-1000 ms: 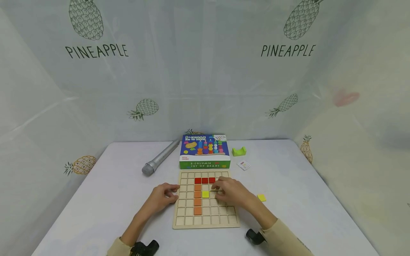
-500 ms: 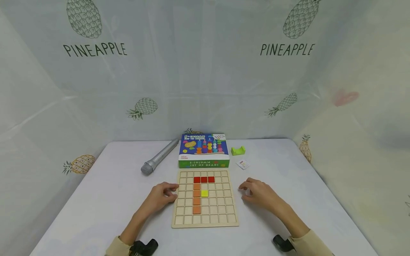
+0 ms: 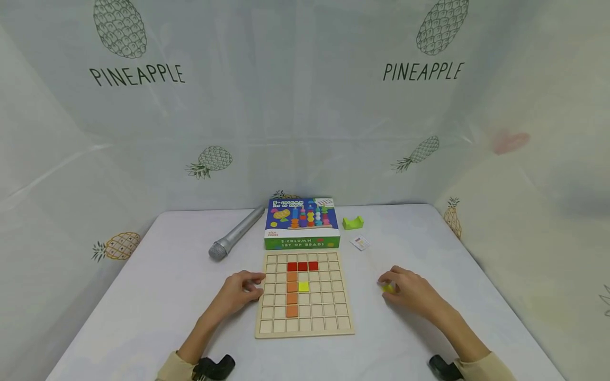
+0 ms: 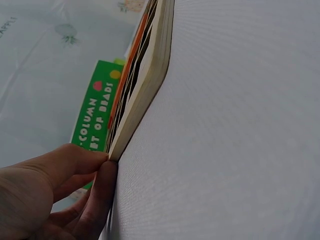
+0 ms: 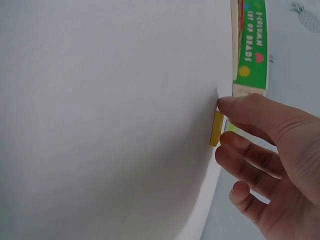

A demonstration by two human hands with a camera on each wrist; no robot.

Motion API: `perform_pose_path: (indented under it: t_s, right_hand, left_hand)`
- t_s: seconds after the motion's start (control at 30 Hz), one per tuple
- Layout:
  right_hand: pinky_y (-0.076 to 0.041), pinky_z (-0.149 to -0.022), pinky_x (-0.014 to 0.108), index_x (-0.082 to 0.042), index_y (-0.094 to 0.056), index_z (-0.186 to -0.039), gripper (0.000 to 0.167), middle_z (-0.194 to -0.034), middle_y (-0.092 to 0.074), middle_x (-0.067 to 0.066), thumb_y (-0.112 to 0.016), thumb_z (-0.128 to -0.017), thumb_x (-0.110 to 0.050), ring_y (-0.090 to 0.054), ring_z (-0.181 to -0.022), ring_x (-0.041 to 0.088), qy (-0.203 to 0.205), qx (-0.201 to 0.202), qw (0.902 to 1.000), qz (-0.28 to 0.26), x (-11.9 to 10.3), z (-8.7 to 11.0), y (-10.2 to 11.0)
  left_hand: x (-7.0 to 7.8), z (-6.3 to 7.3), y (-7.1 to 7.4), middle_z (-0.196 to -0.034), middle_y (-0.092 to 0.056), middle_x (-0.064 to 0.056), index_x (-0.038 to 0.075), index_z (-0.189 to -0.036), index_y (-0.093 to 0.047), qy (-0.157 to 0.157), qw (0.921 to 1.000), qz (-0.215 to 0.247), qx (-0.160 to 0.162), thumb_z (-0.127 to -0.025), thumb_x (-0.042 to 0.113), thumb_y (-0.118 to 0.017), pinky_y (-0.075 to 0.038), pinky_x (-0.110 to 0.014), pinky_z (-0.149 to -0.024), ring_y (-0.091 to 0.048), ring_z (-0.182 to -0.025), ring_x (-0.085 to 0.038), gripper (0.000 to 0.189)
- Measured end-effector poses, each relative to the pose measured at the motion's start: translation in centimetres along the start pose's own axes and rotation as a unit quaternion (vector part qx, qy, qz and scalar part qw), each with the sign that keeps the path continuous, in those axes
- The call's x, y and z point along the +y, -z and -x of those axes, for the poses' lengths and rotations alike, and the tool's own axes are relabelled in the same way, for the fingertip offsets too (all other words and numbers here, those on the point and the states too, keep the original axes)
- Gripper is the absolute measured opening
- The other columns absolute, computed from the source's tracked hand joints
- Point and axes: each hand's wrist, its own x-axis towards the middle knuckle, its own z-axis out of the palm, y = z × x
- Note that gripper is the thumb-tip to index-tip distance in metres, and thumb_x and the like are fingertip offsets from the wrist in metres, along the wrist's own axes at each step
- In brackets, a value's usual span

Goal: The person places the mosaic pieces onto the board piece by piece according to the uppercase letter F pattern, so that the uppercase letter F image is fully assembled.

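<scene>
A wooden grid board [image 3: 329, 309] lies flat before me, bearing red tiles [image 3: 302, 266], a column of orange tiles [image 3: 292, 298] and one yellow square tile [image 3: 303, 286]. My left hand [image 3: 238, 291] holds the board's left edge; in the left wrist view its thumb and forefinger meet at the edge. Over on the right, my right hand [image 3: 412, 291] has its thumb and fingers around a loose yellow tile [image 5: 216, 129] at the tabletop. Its fingers partly cover that tile in the head view. The other right fingers are loosely bent.
Behind the board sits a bead-set box [image 3: 302, 225]. A silver microphone [image 3: 235, 235] lies to its left. On its right are a green curved block [image 3: 353, 223] and a small white card with coloured marks [image 3: 360, 243]. A pineapple-print curtain [image 3: 305, 106] hangs behind the table.
My right hand has moved off the board, rightward across the table, to the loose yellow tile. My left hand keeps its place at the board's left edge.
</scene>
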Motion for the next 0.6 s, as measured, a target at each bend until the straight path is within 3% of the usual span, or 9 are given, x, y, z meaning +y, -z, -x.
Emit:
perform_pose_path:
  t_s: [0.3,0.6]
  right_hand:
    - [-0.041,-0.056,0.019,-0.016,-0.073,-0.098,0.025,-0.093,-0.063,-0.006,-0.082,-0.076,-0.016,-0.050,-0.067,0.002,-0.016,0.000,0.9999,-0.004,1.2,0.5,0.5]
    - [-0.041,-0.057,0.018,-0.016,-0.072,-0.097,0.021,-0.085,-0.062,-0.009,-0.080,-0.077,-0.017,-0.048,-0.065,-0.002,-0.022,-0.008,0.9996,-0.019,2.0,0.7,0.7]
  left_hand:
    - [0.0,-0.1,0.0,-0.101,-0.068,-0.008,0.004,-0.119,-0.070,-0.002,1.0000,0.003,0.000,-0.083,0.008,-0.075,-0.049,-0.019,-0.063,-0.062,-0.073,-0.003,0.036]
    - [0.0,0.0,0.0,-0.100,-0.068,-0.007,0.005,-0.119,-0.070,0.004,1.0000,-0.002,0.000,-0.083,0.009,-0.075,-0.049,-0.019,-0.063,-0.061,-0.074,-0.003,0.036]
